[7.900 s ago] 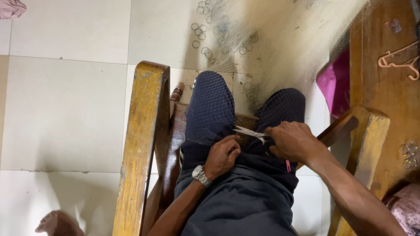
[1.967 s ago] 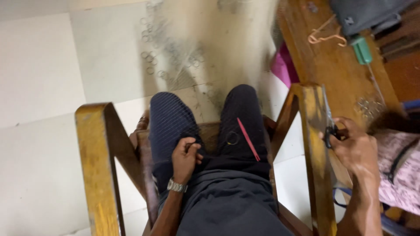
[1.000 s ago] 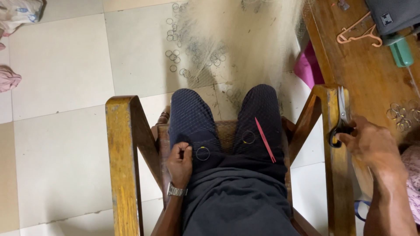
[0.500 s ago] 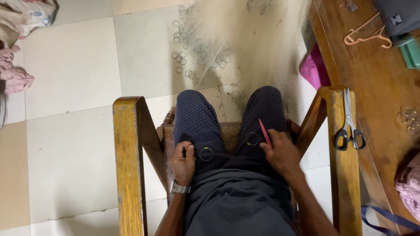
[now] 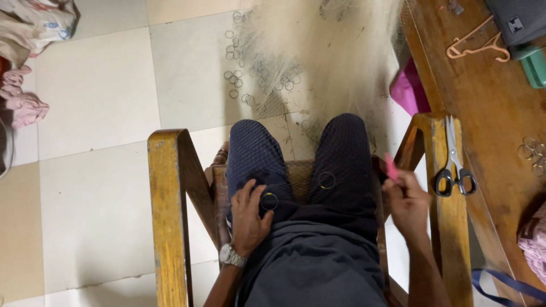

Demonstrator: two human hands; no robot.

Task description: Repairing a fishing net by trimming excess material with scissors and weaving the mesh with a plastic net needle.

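Tiled floor point(image 5: 96, 187) – left hand point(image 5: 250, 219) at ring point(image 5: 269, 200), right hand point(image 5: 406, 202) pinching pink needle point(image 5: 391, 167).

Pink tool point(image 5: 392, 168), black-handled scissors point(image 5: 453, 170), dark blue checked trousers point(image 5: 256, 159), pale net point(image 5: 324, 62).

left hand point(image 5: 250, 219) on ring point(image 5: 269, 200) | right hand point(image 5: 406, 202) holds pink tool point(image 5: 391, 167)

Person seated in chair point(image 5: 168, 193). Scissors point(image 5: 454, 165) lie on its right armrest. Table point(image 5: 489, 113) right of that; hanger point(image 5: 476, 46) on its far part. Net point(image 5: 318, 51) and rings point(image 5: 250, 79) on floor beyond the knees. Clothes point(image 5: 28, 68) far left.
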